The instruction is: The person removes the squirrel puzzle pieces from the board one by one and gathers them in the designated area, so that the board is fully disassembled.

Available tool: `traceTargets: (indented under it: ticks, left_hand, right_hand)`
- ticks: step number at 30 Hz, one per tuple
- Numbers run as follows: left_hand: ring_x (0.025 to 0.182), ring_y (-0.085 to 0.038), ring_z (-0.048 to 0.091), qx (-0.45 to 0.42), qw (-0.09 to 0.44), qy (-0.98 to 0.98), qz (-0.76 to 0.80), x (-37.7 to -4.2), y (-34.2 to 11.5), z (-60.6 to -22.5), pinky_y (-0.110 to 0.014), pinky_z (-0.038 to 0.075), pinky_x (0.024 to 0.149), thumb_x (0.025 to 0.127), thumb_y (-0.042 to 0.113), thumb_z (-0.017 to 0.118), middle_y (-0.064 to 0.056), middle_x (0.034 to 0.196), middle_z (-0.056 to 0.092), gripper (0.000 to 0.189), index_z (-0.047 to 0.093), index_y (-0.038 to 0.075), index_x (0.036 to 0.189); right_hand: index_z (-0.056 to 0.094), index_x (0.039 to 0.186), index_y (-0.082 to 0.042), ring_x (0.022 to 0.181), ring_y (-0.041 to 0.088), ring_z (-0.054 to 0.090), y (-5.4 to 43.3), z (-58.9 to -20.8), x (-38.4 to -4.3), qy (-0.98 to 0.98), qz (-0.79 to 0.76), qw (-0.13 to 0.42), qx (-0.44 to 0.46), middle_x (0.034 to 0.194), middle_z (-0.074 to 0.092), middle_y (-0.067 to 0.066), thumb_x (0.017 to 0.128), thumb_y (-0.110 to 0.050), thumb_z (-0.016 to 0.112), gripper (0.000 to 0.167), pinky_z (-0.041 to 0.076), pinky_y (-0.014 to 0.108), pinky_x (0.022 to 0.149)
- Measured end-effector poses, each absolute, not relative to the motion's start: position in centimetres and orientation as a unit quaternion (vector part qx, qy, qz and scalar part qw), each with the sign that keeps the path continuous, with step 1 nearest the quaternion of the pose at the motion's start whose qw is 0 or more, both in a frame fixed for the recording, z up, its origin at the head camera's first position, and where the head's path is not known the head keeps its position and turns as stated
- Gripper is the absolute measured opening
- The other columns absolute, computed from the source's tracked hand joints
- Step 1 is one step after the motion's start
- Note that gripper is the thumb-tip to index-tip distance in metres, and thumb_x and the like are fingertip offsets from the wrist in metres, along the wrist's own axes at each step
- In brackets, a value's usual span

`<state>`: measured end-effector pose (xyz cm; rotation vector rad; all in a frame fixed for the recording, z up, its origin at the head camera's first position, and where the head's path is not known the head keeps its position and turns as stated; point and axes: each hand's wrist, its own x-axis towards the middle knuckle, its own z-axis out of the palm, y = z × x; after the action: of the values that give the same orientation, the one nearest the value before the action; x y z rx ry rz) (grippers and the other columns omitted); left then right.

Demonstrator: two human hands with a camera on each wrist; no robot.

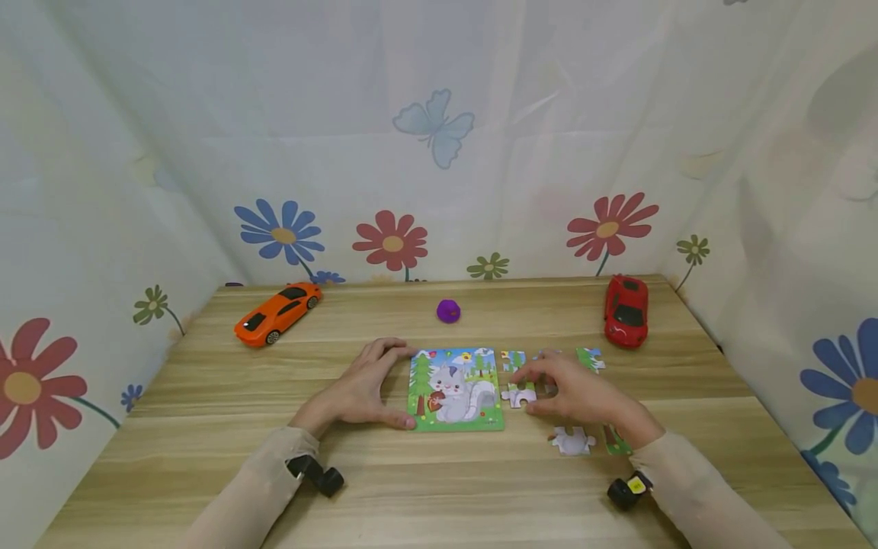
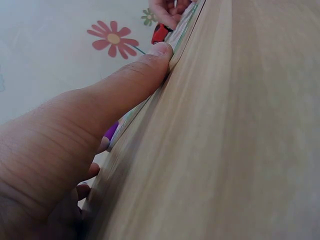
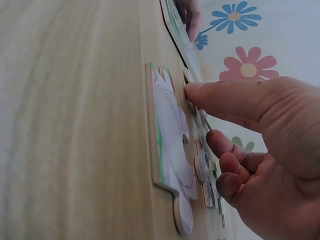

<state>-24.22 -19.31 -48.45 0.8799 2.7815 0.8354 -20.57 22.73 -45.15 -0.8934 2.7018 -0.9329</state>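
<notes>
A square squirrel picture board (image 1: 456, 390) lies flat on the table. My left hand (image 1: 366, 381) spans its left side, the index finger at the upper corner and the straight thumb (image 2: 135, 82) touching the lower corner. Just right of the board, my right hand (image 1: 572, 389) pinches a white and green puzzle piece (image 1: 519, 396) between thumb and index finger. Loose puzzle pieces lie around this hand: one (image 1: 513, 360) above, a whitish one (image 1: 572, 441) below, a green one (image 1: 616, 440) near the wrist, and one (image 1: 590, 358) at upper right. The hand partly hides other pieces.
At the back left of the wooden table (image 1: 425, 496) stands an orange toy car (image 1: 280, 314). A small purple object (image 1: 449, 311) sits behind the board, and a red toy car (image 1: 626, 311) is at the back right. A flower-printed curtain (image 1: 439, 183) surrounds the table.
</notes>
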Motion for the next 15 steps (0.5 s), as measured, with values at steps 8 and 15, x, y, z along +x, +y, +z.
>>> traceTargets:
  ticks: [8,15]
  left_hand:
    - [0.163,-0.035,0.026,0.288,0.054,0.915,0.276,-24.1,-19.26,-48.32,-0.07,0.028,0.131,0.067,0.078,0.096,-0.008,0.175,0.031,0.125,0.045,0.026,0.169]
    - [0.162,-0.035,0.026,0.289,0.057,0.915,0.276,-24.18,-19.27,-48.35,-0.069,0.028,0.131,0.068,0.078,0.096,-0.007,0.175,0.03,0.124,0.045,0.026,0.169]
  right_hand:
    - [0.08,0.135,-0.017,0.101,0.021,0.052,22.93,-45.08,-20.54,0.9,-0.307,0.075,-0.3,0.117,0.066,0.001,0.095,-0.022,0.092,0.042,0.045,0.031,0.083]
    - [0.08,0.134,-0.017,0.102,0.021,0.055,22.75,-45.09,-20.51,0.902,-0.306,0.074,-0.297,0.115,0.066,0.001,0.094,-0.021,0.092,0.042,0.047,0.032,0.085]
